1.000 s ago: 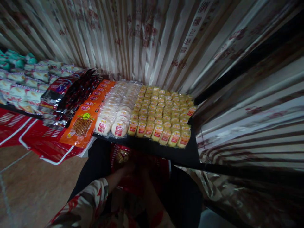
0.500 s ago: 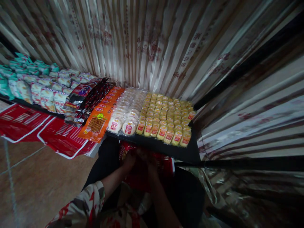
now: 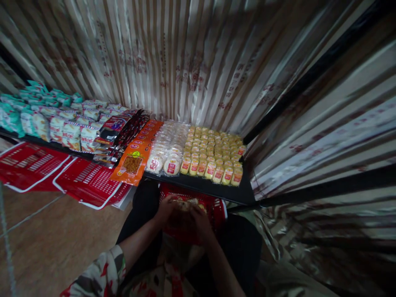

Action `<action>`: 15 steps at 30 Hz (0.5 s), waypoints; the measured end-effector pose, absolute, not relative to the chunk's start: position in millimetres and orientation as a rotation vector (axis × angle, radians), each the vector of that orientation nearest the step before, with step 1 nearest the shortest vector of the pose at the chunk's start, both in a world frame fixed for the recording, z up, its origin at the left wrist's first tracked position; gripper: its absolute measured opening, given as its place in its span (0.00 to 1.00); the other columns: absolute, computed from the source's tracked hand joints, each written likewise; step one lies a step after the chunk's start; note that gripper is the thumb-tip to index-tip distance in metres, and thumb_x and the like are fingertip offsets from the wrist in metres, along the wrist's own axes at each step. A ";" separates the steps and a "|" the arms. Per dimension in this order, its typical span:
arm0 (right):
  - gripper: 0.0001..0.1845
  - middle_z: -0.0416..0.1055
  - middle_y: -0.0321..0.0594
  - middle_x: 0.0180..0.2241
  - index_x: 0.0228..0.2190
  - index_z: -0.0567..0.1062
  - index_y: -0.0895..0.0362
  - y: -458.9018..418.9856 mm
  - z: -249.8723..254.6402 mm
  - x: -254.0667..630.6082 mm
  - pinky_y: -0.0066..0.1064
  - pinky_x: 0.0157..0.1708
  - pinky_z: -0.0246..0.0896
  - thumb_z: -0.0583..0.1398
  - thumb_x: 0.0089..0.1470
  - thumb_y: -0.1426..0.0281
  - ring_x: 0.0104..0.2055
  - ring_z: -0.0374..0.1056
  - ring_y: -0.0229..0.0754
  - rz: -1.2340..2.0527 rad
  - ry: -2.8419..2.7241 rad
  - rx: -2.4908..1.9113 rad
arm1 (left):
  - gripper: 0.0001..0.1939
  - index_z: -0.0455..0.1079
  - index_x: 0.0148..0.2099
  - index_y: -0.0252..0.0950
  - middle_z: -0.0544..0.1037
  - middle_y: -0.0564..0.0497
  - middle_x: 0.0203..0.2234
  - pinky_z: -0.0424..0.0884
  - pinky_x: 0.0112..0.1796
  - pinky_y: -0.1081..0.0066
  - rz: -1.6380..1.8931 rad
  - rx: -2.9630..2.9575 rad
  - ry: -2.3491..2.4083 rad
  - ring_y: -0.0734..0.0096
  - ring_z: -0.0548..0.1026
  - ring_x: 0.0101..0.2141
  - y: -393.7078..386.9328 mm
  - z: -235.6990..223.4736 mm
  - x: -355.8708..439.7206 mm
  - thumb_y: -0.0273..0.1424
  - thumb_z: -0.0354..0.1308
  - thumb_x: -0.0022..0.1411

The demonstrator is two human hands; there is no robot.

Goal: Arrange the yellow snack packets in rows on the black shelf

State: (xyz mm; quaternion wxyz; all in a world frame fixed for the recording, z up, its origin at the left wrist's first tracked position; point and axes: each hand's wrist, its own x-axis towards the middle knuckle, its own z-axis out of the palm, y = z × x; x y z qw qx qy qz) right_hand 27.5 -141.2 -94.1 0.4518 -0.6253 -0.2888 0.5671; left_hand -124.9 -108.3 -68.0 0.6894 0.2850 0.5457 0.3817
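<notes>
Between my knees stands a red shopping basket (image 3: 218,210), partly under the shelf's front edge. Inside it, my left hand (image 3: 165,209) and my right hand (image 3: 200,220) close from both sides around some yellowish wrapped snack packs (image 3: 185,203). Dim light hides how many packs there are and what kind. Just above on the black shelf (image 3: 198,181) stand rows of small yellow wrapped cakes (image 3: 213,159) with orange-red labels. To their left are rows of round white wrapped crackers (image 3: 168,150).
Farther left on the shelf lie an orange snack bag (image 3: 131,161), a stack of dark red packets (image 3: 119,132), white bags (image 3: 69,134) and teal bags (image 3: 38,101). Red baskets (image 3: 89,179) rest below. A striped curtain (image 3: 154,62) and black poles (image 3: 309,82) bound the shelf.
My hands have risen slightly in the basket and moved apart, and yellowish packs now show between them. The view has shifted a little; the shelf goods look the same.
</notes>
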 end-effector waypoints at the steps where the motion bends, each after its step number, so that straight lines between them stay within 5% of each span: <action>1: 0.20 0.76 0.40 0.34 0.34 0.77 0.55 -141.1 -85.3 28.6 0.36 0.33 0.66 0.63 0.40 0.56 0.35 0.71 0.46 1.399 -0.741 -1.541 | 0.18 0.68 0.43 0.33 0.76 0.51 0.29 0.68 0.35 0.69 0.871 0.593 1.177 0.69 0.74 0.31 -109.9 -63.1 -124.9 0.30 0.57 0.47; 5: 0.23 0.73 0.41 0.43 0.39 0.76 0.54 -136.3 -48.9 29.4 0.35 0.42 0.63 0.60 0.45 0.53 0.45 0.67 0.46 1.327 -0.887 -1.490 | 0.11 0.69 0.34 0.34 0.75 0.52 0.25 0.67 0.31 0.71 0.890 0.469 1.068 0.71 0.72 0.27 -113.8 -47.8 -121.7 0.33 0.59 0.47; 11: 0.34 0.74 0.38 0.27 0.47 0.70 0.55 -129.3 -13.5 23.2 0.31 0.29 0.61 0.63 0.40 0.51 0.28 0.69 0.41 1.615 -0.749 -1.265 | 0.07 0.70 0.27 0.30 0.72 0.50 0.19 0.57 0.18 0.79 0.747 0.360 0.950 0.77 0.67 0.19 -111.6 -33.5 -116.3 0.30 0.56 0.51; 15: 0.28 0.69 0.33 0.21 0.40 0.73 0.57 -123.4 -8.9 22.2 0.25 0.23 0.53 0.66 0.38 0.54 0.22 0.62 0.34 1.533 -0.830 -1.276 | 0.06 0.71 0.28 0.28 0.73 0.49 0.19 0.57 0.17 0.81 0.732 0.293 0.902 0.80 0.67 0.18 -111.3 -21.8 -117.6 0.27 0.55 0.50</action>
